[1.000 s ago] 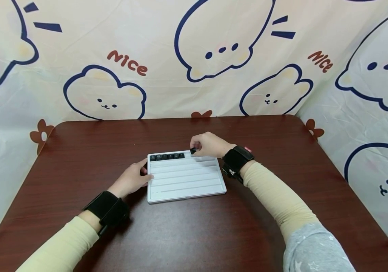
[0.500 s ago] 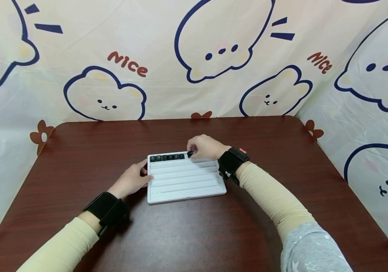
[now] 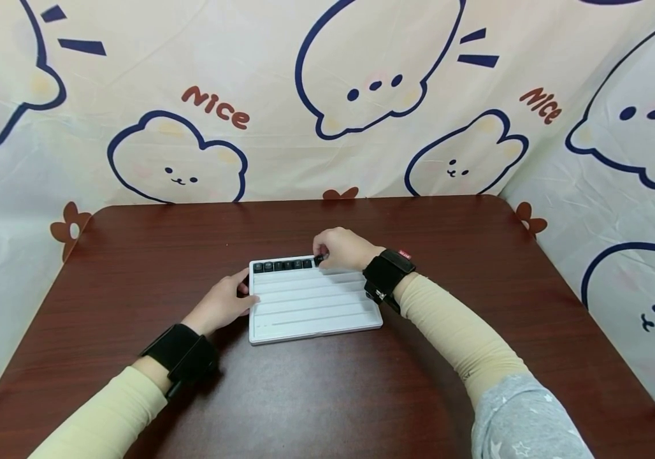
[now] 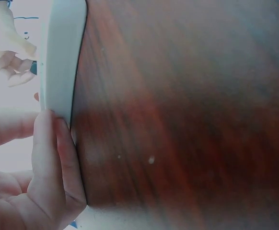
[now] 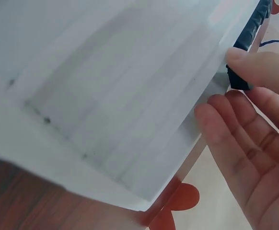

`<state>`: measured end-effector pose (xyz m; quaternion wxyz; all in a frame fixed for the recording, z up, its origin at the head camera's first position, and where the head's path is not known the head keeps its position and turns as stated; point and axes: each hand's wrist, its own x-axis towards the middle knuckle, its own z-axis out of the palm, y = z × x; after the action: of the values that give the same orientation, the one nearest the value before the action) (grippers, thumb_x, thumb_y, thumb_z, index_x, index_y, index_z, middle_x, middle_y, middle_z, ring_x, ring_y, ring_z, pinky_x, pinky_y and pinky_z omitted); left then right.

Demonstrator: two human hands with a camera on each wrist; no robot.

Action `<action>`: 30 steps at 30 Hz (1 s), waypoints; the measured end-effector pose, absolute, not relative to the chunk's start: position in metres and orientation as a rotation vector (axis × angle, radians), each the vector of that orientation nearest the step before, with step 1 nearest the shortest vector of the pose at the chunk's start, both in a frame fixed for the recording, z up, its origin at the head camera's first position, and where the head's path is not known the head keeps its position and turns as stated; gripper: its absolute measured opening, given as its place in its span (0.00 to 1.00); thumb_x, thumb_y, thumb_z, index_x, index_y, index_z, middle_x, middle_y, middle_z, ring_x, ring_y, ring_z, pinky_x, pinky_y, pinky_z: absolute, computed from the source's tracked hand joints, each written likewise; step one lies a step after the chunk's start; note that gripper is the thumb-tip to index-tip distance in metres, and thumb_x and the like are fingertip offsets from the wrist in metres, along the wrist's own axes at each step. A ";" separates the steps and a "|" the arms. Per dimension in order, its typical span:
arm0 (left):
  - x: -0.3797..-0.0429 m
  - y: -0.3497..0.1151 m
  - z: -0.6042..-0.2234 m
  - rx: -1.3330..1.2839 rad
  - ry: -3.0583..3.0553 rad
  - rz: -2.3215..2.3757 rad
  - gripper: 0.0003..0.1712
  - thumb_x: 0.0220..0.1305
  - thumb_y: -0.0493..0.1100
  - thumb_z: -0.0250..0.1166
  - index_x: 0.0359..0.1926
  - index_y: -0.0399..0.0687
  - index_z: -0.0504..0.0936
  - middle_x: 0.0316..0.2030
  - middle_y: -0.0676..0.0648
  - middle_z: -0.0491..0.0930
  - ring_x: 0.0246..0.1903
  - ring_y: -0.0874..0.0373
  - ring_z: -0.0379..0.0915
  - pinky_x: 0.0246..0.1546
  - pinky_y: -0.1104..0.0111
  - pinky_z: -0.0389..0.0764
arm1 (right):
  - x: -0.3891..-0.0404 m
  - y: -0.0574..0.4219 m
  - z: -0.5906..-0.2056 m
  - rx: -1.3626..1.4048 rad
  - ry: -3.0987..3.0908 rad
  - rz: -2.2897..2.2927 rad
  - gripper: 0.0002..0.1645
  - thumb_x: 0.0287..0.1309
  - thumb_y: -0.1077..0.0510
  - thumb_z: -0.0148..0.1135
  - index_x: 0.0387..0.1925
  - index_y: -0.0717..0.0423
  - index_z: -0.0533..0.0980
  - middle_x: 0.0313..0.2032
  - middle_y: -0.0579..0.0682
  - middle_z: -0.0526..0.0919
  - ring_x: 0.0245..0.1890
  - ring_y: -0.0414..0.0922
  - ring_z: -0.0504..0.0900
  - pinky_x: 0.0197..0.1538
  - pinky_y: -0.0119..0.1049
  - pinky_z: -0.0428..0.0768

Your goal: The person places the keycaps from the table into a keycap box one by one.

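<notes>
A white ridged keycap tray [image 3: 313, 312] lies on the table, with several black keycaps [image 3: 283, 264] lined up from the left along its far row. My left hand [image 3: 221, 303] grips the tray's left edge, thumb on top; the left wrist view shows its fingers against the tray's side [image 4: 63, 57]. My right hand [image 3: 346, 248] pinches one black keycap [image 5: 238, 80] between thumb and index finger at the far row, right beside the end of the line. In the right wrist view its other fingers are loosely bent close to the tray's far edge.
The dark brown wooden table [image 3: 316, 395] reaches back to a cream cloth [image 3: 281, 159] printed with cartoon animals, which also hangs along both sides. Each wrist wears a black strap [image 3: 389, 273].
My right hand has moved left and slightly down with its keycap, up to the end of the keycap line. The left hand and the tray stay where they were.
</notes>
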<state>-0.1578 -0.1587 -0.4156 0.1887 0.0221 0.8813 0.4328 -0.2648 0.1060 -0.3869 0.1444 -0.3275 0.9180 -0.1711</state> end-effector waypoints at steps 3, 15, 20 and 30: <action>-0.158 -0.158 -0.416 0.061 2.485 1.210 0.42 0.72 0.35 0.63 0.78 0.29 0.51 0.45 0.39 0.71 0.33 0.56 0.73 0.35 0.68 0.77 | -0.263 0.105 -0.386 -0.947 2.649 -0.481 0.08 0.58 0.66 0.73 0.38 0.56 0.82 0.37 0.49 0.79 0.40 0.46 0.75 0.46 0.38 0.77; -0.159 -0.158 -0.417 0.063 2.486 1.201 0.42 0.72 0.35 0.62 0.79 0.29 0.51 0.44 0.39 0.71 0.33 0.56 0.72 0.35 0.68 0.77 | -0.260 0.101 -0.386 -0.910 2.651 -0.433 0.08 0.59 0.65 0.73 0.39 0.57 0.81 0.32 0.49 0.79 0.35 0.45 0.75 0.41 0.37 0.76; -0.159 -0.158 -0.417 0.063 2.488 1.197 0.43 0.72 0.36 0.62 0.79 0.30 0.51 0.44 0.39 0.70 0.32 0.56 0.72 0.35 0.68 0.77 | -0.261 0.099 -0.385 -0.884 2.655 -0.409 0.08 0.59 0.64 0.73 0.38 0.56 0.80 0.31 0.49 0.78 0.34 0.45 0.75 0.40 0.37 0.75; -0.159 -0.158 -0.418 0.040 2.473 1.210 0.42 0.72 0.36 0.63 0.79 0.30 0.51 0.44 0.40 0.70 0.33 0.56 0.72 0.35 0.68 0.77 | -0.259 0.097 -0.383 -0.827 2.649 -0.409 0.11 0.59 0.62 0.75 0.41 0.56 0.80 0.35 0.50 0.80 0.37 0.46 0.77 0.43 0.38 0.77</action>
<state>-0.1591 -0.1576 -0.4177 0.1929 0.0141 0.8813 0.4312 -0.2590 0.0974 -0.3833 0.1672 -0.2908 0.9310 -0.1438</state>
